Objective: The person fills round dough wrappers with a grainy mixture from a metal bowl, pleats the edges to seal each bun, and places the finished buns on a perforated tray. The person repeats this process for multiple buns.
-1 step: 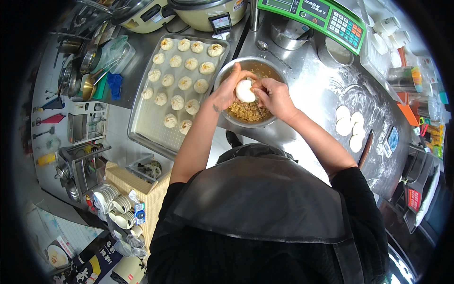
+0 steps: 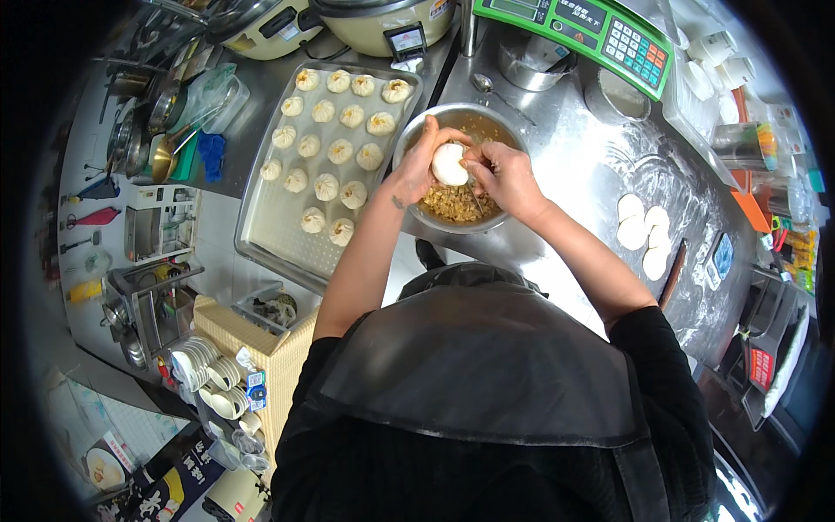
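Over a steel bowl (image 2: 513, 130) of chopped brown filling (image 2: 452, 204), I hold a white dough bun (image 2: 450, 163) between both hands. My left hand (image 2: 419, 167) cups it from the left with the thumb raised. My right hand (image 2: 509, 178) pinches the dough's right edge between thumb and fingertips. What lies inside the bun is hidden. A thin utensil handle (image 2: 477, 205) shows in the filling below my right hand. Left of the bowl, a metal tray (image 2: 270, 228) bears rows of pleated buns (image 2: 326, 188).
Several flat dough rounds (image 2: 633, 231) lie on the floured steel table (image 2: 696, 296) at right, beside a wooden stick (image 2: 673, 276). Behind the bowl are a spoon (image 2: 482, 83), a steel pot (image 2: 532, 76) and a green scale (image 2: 578, 35). Cookers (image 2: 378, 26) stand behind the tray.
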